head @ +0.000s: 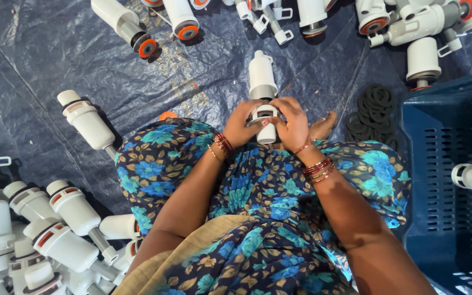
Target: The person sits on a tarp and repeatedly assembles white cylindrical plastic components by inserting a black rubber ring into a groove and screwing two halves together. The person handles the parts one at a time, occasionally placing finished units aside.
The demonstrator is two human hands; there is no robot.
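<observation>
We clasp white plastic valve (263, 95) over lap, left hand (245, 124) and right hand (291, 123) both wrapped round lower end; long axis points straight away from us, toward blue tarp (55, 49).

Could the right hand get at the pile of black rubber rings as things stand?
Probably yes: the black rings lie uncovered on the tarp just beyond the right hand, though that hand is busy gripping the white valve.

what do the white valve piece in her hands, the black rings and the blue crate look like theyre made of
White valve piece: looks like moulded plastic, smooth with a slight sheen, held by left hand and right hand.
Black rings: probably rubber, matte, thin and piled loosely.
Blue crate: rigid plastic, dull finish, with moulded slots in its wall.
</observation>
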